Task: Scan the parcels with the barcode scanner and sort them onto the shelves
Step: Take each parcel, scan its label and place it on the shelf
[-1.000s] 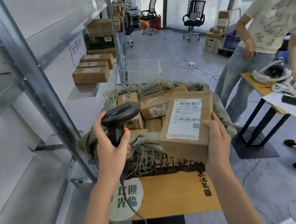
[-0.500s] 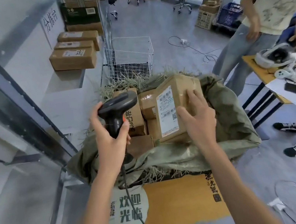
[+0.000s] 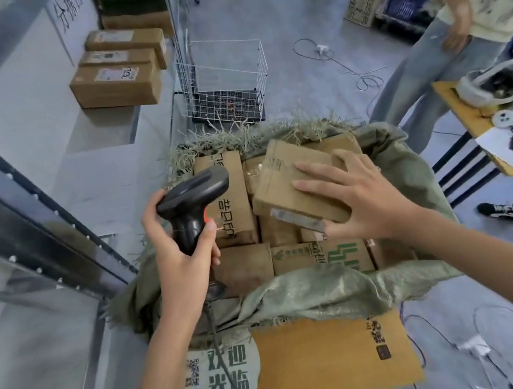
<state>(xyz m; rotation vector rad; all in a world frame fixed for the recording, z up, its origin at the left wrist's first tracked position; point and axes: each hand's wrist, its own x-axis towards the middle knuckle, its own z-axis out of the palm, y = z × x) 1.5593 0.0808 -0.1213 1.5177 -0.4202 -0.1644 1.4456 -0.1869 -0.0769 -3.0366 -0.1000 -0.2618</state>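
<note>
My left hand (image 3: 182, 266) grips the black barcode scanner (image 3: 194, 190) by its handle, head pointing right over the sack. My right hand (image 3: 360, 201) lies spread on a brown cardboard parcel (image 3: 280, 183), thumb at its near edge. The parcel is turned with its plain side up and rests tilted on several other parcels (image 3: 229, 198) packed in the open green woven sack (image 3: 330, 290). To the left, three labelled parcels (image 3: 117, 85) sit on the grey metal shelf (image 3: 97, 128).
A slanted shelf upright (image 3: 32, 209) runs close by on the left. A white wire basket (image 3: 224, 81) stands beyond the sack. A person (image 3: 429, 66) stands at right beside a small table (image 3: 455, 102) with devices. Cables (image 3: 361, 77) cross the floor. A yellow mat (image 3: 325, 361) lies under the sack.
My right hand has turned the parcel from label-up to label-down and lowered it onto the parcels in the sack. The view has tipped downward. The scanner stays in my left hand.
</note>
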